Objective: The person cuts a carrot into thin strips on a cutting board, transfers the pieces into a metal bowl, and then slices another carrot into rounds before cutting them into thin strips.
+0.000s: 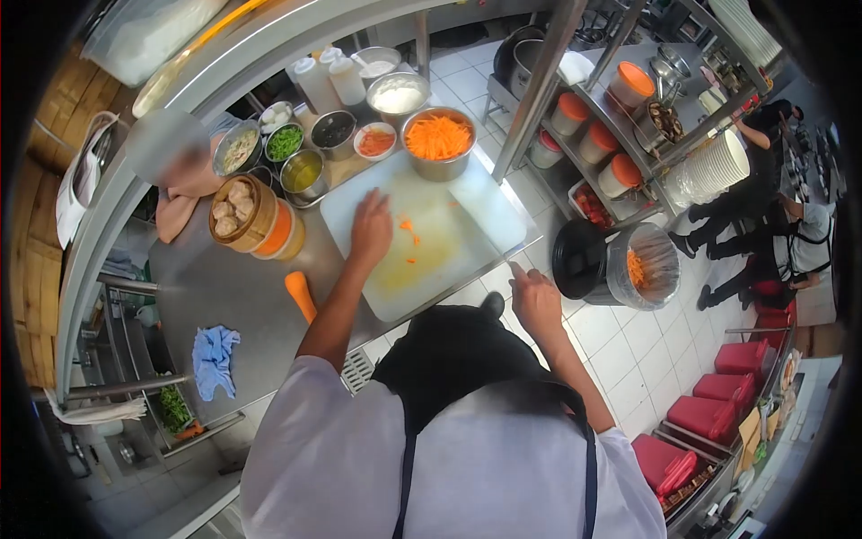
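My left hand [371, 226] lies on the white cutting board [346, 202], its fingers apart and nothing in them. Small orange shreds [409, 235] lie on the board beside it, over a yellowish stain. At the board's right edge, my right hand [536, 304] is closed round the handle of what looks like a knife; its pale blade is hard to tell from the board. A metal pot of orange shreds [438, 136] stands at the board's far edge. Left of the board, a whole carrot [300, 295] rests on the steel counter [260, 332].
Bamboo steamers with dumplings [235, 214], bowls and squeeze bottles [316, 85] stand left and beyond. A blue cloth [215, 361] lies at left. A lined bin [642, 267] and red containers [709, 418] are at right. Another person's arm [180, 205] shows at left; people [763, 225] stand far right.
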`<state>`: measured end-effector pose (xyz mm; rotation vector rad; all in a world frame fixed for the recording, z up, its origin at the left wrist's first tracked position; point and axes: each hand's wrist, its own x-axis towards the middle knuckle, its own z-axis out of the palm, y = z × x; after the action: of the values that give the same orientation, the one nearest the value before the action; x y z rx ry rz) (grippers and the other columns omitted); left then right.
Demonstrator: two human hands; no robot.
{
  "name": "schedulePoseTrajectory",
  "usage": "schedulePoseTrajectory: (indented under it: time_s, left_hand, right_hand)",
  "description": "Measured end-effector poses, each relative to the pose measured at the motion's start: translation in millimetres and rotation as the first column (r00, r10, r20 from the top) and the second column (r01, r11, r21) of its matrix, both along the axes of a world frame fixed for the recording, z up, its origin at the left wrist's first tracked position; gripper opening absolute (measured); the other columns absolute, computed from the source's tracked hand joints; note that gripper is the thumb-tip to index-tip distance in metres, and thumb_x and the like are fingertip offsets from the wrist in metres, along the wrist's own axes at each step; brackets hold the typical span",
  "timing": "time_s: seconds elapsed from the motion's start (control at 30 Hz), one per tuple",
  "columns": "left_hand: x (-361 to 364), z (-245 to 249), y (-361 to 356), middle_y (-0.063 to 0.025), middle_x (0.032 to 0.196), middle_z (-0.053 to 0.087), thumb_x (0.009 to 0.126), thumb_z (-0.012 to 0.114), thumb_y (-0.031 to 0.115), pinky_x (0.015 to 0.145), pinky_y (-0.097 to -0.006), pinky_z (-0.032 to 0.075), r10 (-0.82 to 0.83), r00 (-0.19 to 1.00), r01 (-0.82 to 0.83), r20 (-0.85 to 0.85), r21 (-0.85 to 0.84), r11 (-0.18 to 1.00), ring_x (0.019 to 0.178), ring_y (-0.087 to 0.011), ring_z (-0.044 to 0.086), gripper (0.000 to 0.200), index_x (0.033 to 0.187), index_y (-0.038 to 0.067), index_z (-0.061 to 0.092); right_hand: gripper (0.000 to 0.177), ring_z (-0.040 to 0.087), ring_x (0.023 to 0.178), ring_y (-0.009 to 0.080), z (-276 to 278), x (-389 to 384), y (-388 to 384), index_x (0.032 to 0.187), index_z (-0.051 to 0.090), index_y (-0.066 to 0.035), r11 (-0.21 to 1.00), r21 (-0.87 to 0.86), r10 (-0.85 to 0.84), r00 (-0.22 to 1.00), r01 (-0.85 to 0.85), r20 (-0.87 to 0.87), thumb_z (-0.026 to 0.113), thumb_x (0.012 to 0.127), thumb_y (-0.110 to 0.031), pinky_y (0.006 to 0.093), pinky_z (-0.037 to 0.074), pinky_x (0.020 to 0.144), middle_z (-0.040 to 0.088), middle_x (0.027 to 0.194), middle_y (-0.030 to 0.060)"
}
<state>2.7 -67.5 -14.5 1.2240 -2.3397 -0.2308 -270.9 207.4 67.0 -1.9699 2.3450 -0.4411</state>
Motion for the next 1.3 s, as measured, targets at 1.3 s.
schedulePoseTrajectory:
  time_s: [1.3]
  left_hand:
    - [14, 30, 81, -0.011, 0.101, 0.069, 0.083, 0.081, 0.004, 0.083, -0.0406, 0.057, -0.242, 0.93, 0.298, -0.276, 0.182, 0.937, 0.092, -0.0301, 0.069, 0.025, 0.108, 0.003, 0.077]
  right_hand:
    - [0.037, 0.057, 0.064, 0.0089, -46, 28, 16, 0.136, 0.067, -0.004, 0.907, 0.419, -0.376, 0.351, -0.053, 0.858, 0.062, 0.107, -0.025, 0.0276, 0.046, 0.058, 0.064, 0.077, 0.0019]
